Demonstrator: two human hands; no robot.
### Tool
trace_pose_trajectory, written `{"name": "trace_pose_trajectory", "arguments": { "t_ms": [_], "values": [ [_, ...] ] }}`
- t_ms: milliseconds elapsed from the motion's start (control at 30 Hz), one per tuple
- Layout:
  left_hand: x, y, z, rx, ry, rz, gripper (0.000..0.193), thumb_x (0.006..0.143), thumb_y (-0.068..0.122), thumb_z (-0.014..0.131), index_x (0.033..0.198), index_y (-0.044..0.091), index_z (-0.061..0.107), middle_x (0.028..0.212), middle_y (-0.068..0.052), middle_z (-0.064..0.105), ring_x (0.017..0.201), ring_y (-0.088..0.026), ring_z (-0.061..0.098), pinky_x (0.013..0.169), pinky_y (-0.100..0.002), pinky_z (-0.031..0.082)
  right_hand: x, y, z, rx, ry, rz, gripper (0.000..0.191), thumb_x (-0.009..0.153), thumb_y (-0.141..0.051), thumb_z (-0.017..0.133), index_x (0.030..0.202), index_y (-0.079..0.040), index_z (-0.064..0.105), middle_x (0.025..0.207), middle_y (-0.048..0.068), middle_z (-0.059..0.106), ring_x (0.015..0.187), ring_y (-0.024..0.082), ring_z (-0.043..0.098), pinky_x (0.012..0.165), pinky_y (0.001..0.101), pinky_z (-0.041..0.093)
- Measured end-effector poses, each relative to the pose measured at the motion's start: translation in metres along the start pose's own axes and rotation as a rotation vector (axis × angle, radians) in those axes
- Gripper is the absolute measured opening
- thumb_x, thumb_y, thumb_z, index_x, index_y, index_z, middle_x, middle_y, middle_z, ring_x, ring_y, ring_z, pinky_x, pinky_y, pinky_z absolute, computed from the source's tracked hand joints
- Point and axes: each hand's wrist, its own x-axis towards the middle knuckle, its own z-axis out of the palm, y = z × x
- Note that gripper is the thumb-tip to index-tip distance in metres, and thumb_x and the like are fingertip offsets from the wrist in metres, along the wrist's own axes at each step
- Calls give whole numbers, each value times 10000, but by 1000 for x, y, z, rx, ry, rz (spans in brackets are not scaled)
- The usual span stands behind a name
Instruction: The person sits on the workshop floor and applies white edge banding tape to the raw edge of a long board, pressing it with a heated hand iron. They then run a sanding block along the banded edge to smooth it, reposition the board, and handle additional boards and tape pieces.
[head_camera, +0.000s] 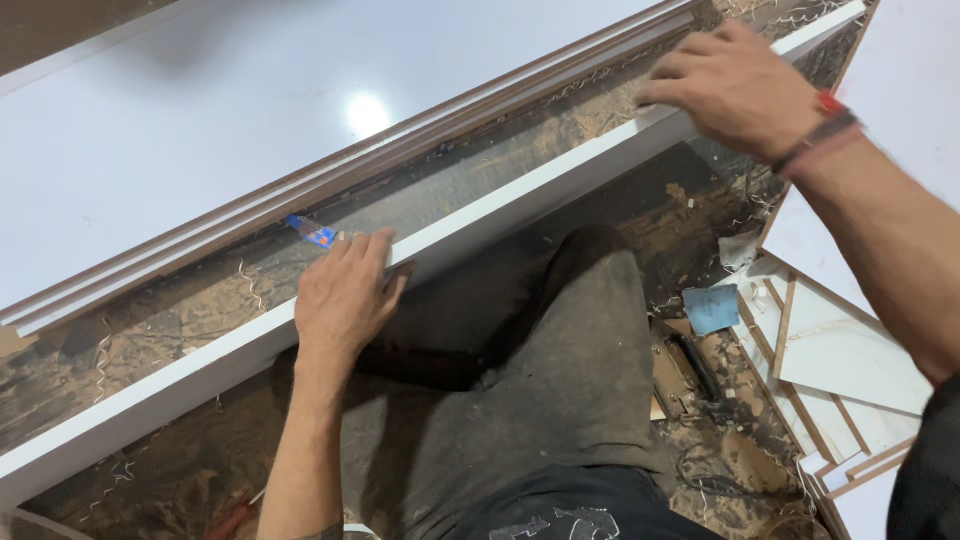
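A long white board strip (520, 195) stands on edge and runs diagonally from lower left to upper right. My left hand (340, 295) grips its top edge near the middle and holds a small blue cutter (312, 232), whose tip points up-left along the strip's far side. Resting on the strip's upper right end is my right hand (735, 85), fingers spread flat over the edge; a red and dark band circles that wrist. Behind the strip lies a large white panel (230, 110) with a brown layered edge (330, 180).
My knee in grey trousers (560, 370) is bent under the strip. The dark floor (160, 330) is littered with sawdust and curled shavings. White offcut panels (840, 350), a blue scrap (712, 308) and a dark tool (695, 365) lie at the right.
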Motion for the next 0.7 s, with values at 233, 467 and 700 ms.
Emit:
{"name": "trace_pose_trajectory", "arguments": {
  "t_ms": [233, 467, 700],
  "values": [
    [-3, -2, -1, -41, -32, -13, 386, 859, 357, 762, 1114, 94, 638, 933, -63, 688, 894, -271, 682, 711, -423, 562, 43, -14, -1, 15, -119, -176, 374, 1005, -104, 507, 1200, -319, 742, 1300, -79, 727, 1162, 106, 662, 959, 326, 447],
    [0, -4, -1, -49, -12, 5, 357, 857, 339, 766, 1085, 95, 637, 921, -57, 677, 886, -270, 678, 695, -425, 559, 55, -23, -19, -43, -173, -250, 355, 992, -155, 507, 1203, -327, 735, 1247, -91, 737, 1139, 98, 658, 987, 312, 431],
    [-2, -5, 0, -59, -43, -11, 344, 878, 357, 759, 1047, 88, 626, 916, -66, 674, 876, -279, 675, 688, -433, 556, 79, -54, -39, -18, -229, -293, 340, 1021, -175, 503, 1237, -342, 705, 1206, -46, 743, 1049, 97, 670, 925, 305, 454]
  ]
}}
